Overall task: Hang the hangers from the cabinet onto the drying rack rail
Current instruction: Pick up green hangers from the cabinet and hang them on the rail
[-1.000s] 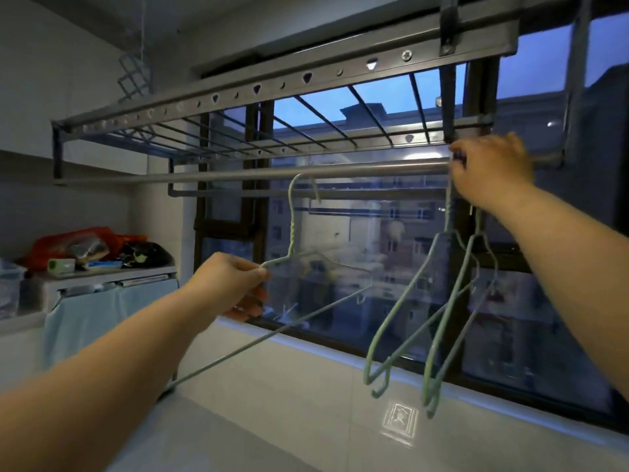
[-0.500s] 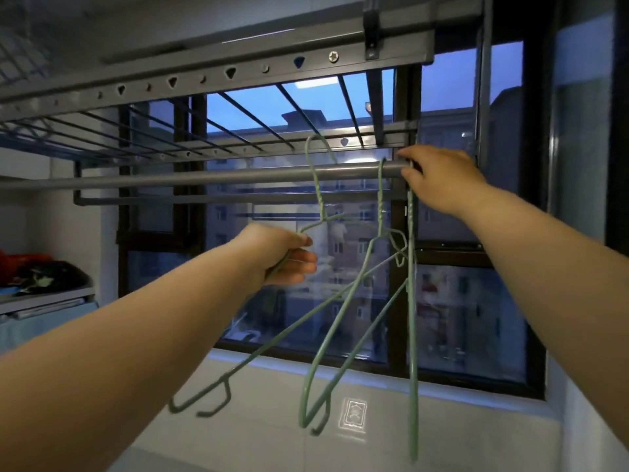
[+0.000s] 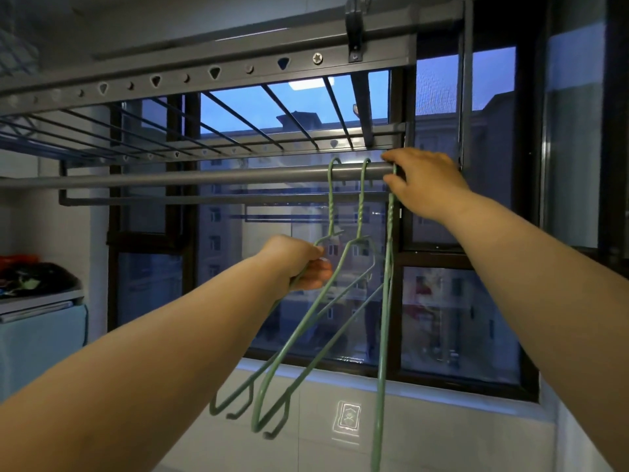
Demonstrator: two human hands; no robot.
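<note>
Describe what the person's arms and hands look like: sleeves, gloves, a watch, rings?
Both arms are bare: the left forearm and right forearm show no sleeve up to the frame edge. The left hand and right hand are ungloved, with no watch, bracelet or ring visible.

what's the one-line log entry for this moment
left hand: grips left hanger | right hand: holds right hanger at rail | middle hanger: hooked on rail

Three thin green wire hangers (image 3: 360,212), all hooked over the grey round rail (image 3: 204,177) near its right end. Left hanger (image 3: 331,212) and middle hanger (image 3: 361,192) tilt down-left. Right hanger (image 3: 390,212) hangs pretty much straight, edge-on.
</note>
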